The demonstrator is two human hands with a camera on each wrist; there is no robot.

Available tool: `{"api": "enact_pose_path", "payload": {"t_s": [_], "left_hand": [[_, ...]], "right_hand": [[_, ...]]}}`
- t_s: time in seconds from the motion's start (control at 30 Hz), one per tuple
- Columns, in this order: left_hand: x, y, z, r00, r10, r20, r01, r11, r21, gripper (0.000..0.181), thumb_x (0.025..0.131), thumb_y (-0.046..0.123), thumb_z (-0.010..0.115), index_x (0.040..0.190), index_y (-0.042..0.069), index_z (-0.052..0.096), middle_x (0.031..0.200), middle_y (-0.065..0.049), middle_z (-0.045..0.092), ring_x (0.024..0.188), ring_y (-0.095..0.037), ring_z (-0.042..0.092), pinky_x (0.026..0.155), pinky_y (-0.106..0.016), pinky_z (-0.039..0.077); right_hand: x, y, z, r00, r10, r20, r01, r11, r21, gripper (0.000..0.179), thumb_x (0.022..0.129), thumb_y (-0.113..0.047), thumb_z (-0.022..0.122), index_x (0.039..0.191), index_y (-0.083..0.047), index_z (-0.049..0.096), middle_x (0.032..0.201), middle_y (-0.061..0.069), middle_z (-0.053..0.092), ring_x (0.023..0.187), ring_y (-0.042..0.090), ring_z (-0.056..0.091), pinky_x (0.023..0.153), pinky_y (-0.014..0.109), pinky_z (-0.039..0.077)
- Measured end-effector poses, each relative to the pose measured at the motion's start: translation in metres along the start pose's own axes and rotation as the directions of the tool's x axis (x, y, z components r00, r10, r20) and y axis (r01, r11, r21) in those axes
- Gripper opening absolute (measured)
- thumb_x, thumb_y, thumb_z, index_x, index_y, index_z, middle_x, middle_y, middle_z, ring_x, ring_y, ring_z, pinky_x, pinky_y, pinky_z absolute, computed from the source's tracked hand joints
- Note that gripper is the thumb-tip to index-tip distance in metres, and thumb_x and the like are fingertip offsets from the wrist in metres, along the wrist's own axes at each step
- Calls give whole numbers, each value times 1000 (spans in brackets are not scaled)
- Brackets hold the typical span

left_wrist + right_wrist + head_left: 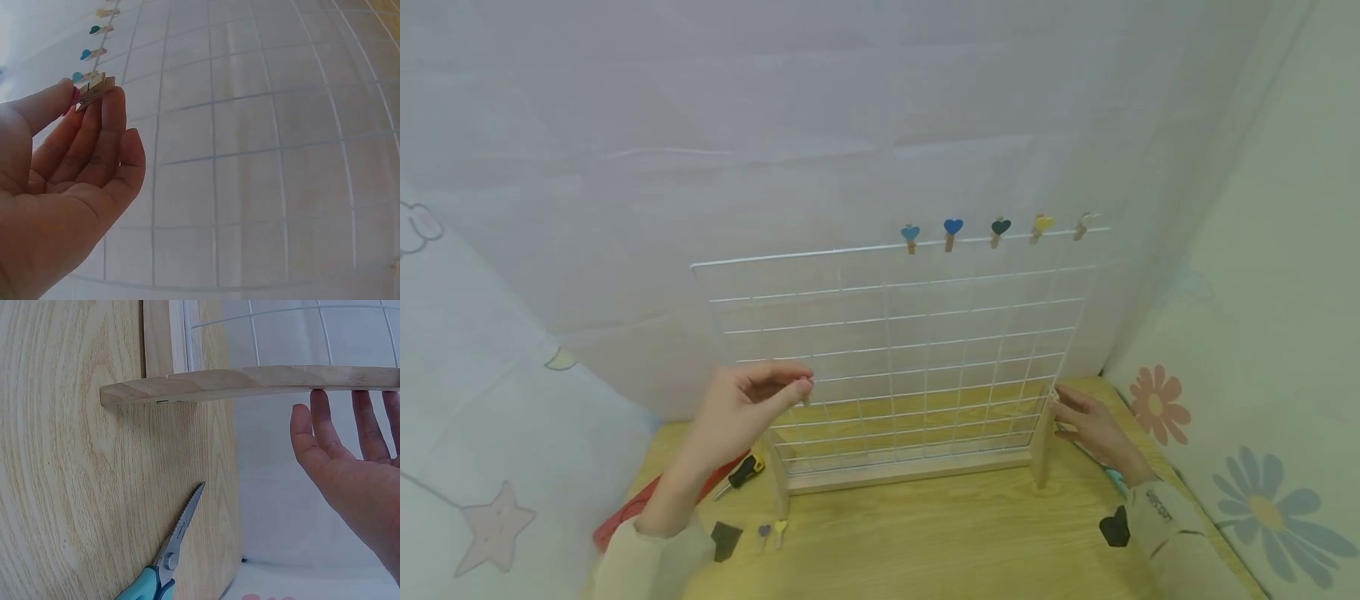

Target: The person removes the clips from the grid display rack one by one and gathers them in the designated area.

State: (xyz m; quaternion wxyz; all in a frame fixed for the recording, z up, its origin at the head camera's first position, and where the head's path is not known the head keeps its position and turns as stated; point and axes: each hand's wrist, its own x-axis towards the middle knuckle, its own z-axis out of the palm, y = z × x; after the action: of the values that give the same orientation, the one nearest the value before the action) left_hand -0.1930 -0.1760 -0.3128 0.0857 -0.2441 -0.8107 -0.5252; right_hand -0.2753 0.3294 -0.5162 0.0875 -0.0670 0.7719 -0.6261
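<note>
Wooden clip [96,89] between left fingers [113,117]

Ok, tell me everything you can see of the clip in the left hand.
The clip is a small clothespin with a pale, wooden-looking body and a thin metal spring. A reddish-pink piece lies under the thumb, mostly covered, so its shape can't be told. The left hand pinches the clip between thumb and fingers; it slants in the left wrist view. In the head view it appears below the top bar of the wire grid, largely hidden.
</note>
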Motion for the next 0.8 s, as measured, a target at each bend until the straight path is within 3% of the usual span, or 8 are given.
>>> {"api": "enact_pose_path", "payload": {"t_s": [0.13,0.3,0.37,0.53,0.7,0.8], "left_hand": [[-10,-17,5,999,-37,0,37,999,-9,16,91,11,67,104,3,71,91,-6,72,79,-16,69,75,-24,54],[-21,-43,13,996,-83,-14,82,995,-55,16,91,11,67,102,1,71,86,-7,70,77,-14,68,73,-24,54],[-27,-55,17,991,-129,-26,127,989,-73,17,91,13,67,102,0,70,85,-10,70,77,-14,68,73,-24,54],[-42,-81,26,964,-264,-36,258,959,-114,22,90,17,69,104,-1,70,87,-12,69,79,-15,68,75,-27,55],[-57,-104,31,926,-376,-41,366,917,-156,27,89,18,70,106,-2,69,87,-7,70,80,-15,67,76,-29,55],[-66,-116,33,904,-425,-36,414,896,-162,28,89,19,70,107,-2,69,88,-8,69,80,-16,67,75,-31,56]], "right_hand": [[-3,-2,1,1000,3,5,-3,1000,-9,69,102,-30,48,152,0,11,150,31,20,126,30,43,98,52,43],[-2,-1,0,1000,0,3,0,1000,6,68,102,-28,48,152,0,12,150,30,21,119,16,50,100,57,39],[-1,0,0,1000,-1,5,1,1000,9,68,102,-28,48,152,0,11,151,31,20,121,20,48,100,57,39],[1,2,0,1000,-2,5,2,1000,2,69,102,-30,48,152,0,11,150,31,20,125,27,44,100,58,38],[2,1,0,1000,-1,5,1,1000,6,71,101,-32,49,152,0,12,150,30,21,109,3,51,100,61,35],[1,0,0,1000,-2,2,2,1000,11,70,101,-31,50,152,0,13,150,30,22,105,-3,52,99,59,38]]}}
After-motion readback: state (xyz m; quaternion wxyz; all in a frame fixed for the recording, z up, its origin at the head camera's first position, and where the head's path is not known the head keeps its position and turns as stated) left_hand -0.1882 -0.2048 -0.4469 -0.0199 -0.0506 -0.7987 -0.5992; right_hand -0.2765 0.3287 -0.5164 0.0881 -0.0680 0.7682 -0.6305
